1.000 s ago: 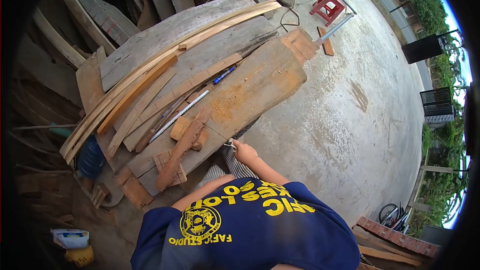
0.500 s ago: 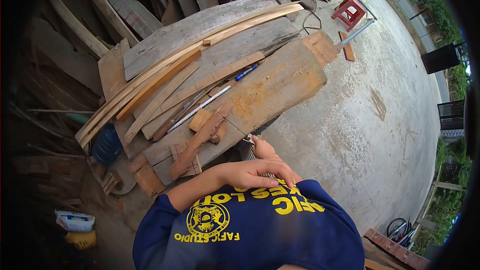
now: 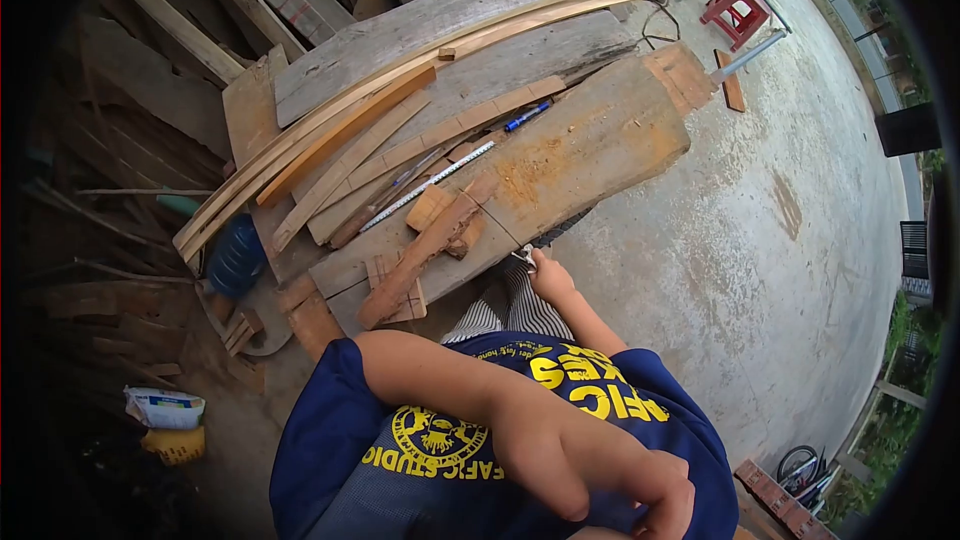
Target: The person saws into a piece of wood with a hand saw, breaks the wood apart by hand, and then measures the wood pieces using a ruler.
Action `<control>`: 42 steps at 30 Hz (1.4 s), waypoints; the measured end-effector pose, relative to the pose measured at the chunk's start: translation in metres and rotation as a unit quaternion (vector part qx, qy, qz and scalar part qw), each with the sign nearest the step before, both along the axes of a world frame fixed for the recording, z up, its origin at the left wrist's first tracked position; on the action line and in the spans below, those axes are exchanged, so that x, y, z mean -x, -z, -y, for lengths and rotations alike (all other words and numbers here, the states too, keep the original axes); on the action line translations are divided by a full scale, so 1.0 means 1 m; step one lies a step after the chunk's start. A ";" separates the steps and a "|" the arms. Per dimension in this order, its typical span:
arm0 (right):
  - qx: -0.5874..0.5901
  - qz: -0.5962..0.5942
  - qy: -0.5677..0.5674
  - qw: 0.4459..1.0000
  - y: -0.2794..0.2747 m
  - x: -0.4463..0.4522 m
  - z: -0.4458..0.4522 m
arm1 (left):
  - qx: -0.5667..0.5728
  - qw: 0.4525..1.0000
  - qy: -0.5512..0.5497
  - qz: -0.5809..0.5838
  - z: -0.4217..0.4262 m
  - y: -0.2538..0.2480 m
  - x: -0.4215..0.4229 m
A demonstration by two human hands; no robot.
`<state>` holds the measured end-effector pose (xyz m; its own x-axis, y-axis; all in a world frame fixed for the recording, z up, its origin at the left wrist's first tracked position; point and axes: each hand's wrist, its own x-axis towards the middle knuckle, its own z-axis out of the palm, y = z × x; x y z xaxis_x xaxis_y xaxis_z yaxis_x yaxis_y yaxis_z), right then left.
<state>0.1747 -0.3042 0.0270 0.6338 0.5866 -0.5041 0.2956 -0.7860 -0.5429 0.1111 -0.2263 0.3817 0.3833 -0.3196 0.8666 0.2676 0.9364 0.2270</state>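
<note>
My right hand [image 3: 549, 277] is closed round a small silver metal object [image 3: 524, 255] beside the near edge of the workbench plank [image 3: 590, 155]; its exact kind is too small to tell. My left arm crosses my chest. My left hand [image 3: 630, 475] is close to the camera in front of my navy shirt, fingers curled in; whatever is between them is hidden. Just beyond my right hand, a rough reddish-brown wood strip [image 3: 425, 260] lies over a small wood block [image 3: 432, 208] and a flat piece of board.
On the bench lie a white ruler [image 3: 428, 186], a blue pen [image 3: 527, 117] and several long wood strips [image 3: 400, 77]. A blue plastic jug [image 3: 237, 256] is at the left. Planks lean behind. A red stool [image 3: 735, 15] stands on the concrete floor [image 3: 760, 240].
My left hand has lifted off my right forearm, come nearer the camera and curled its fingers. The right hand stays by the bench edge with the silver object. The view has shifted slightly.
</note>
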 end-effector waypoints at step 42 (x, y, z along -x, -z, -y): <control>0.059 0.012 -0.103 0.993 -0.026 -0.025 -0.039 | -0.793 -0.113 -0.490 -0.345 -0.172 0.378 0.018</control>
